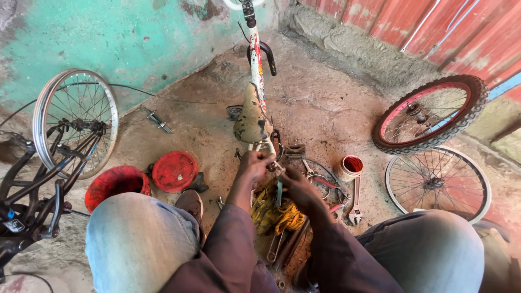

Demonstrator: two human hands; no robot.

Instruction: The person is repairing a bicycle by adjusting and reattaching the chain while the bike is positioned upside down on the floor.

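Both hands pinch a small metal part at an upturned bicycle frame.
Left hand and right hand grip it; wrenches, yellow rag and loose wheels crowd the floor.

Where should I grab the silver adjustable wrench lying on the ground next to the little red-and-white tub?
Probably by the long straight handle of the silver adjustable wrench, around its middle. It lies flat on the concrete floor with the jaw end toward the person, just below the small red-and-white tub. Coming from above on its right side looks easiest, since pliers and other tools crowd its left.
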